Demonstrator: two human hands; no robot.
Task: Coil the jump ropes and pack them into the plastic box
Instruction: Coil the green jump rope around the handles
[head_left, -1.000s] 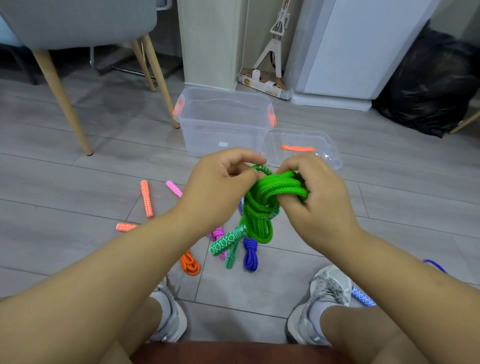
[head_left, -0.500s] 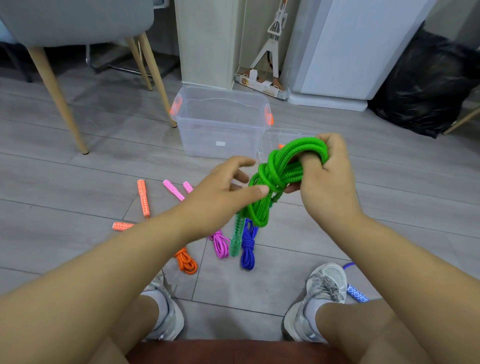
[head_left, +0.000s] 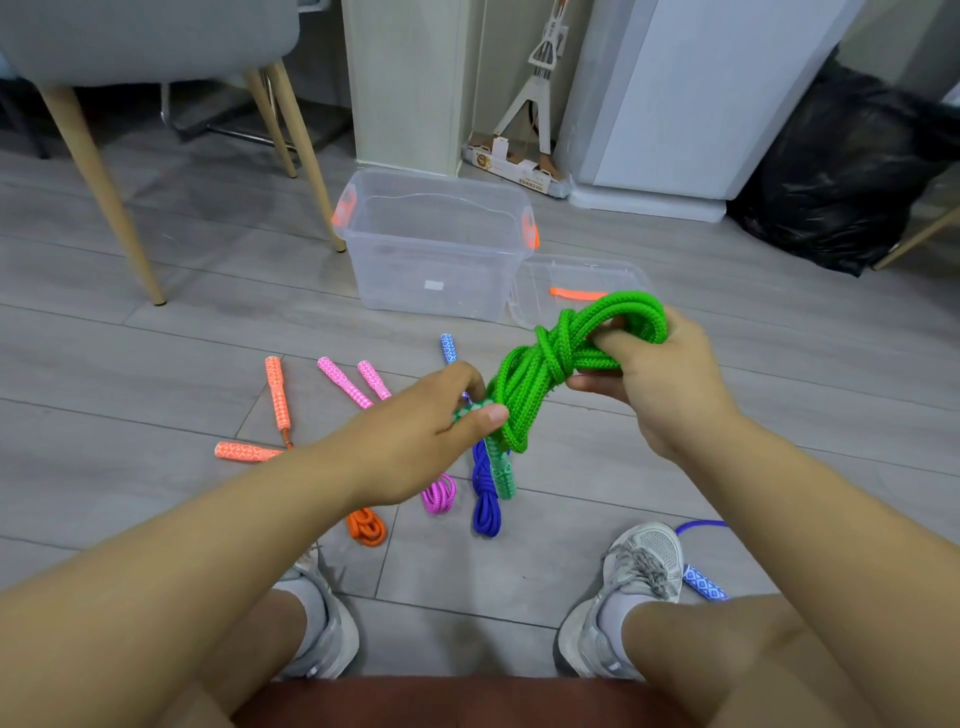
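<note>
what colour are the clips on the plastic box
Orange: one clip at each end of the clear plastic box, seen in the head view.

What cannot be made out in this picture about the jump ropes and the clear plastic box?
Head view only.
1. Green patterned handle of the green braided jump rope: the left hand covers its top; a second handle cannot be confirmed.
2. Orange braided jump rope: the left forearm hides most of its cord.
3. White label on the clear plastic box: too small to read.
</note>
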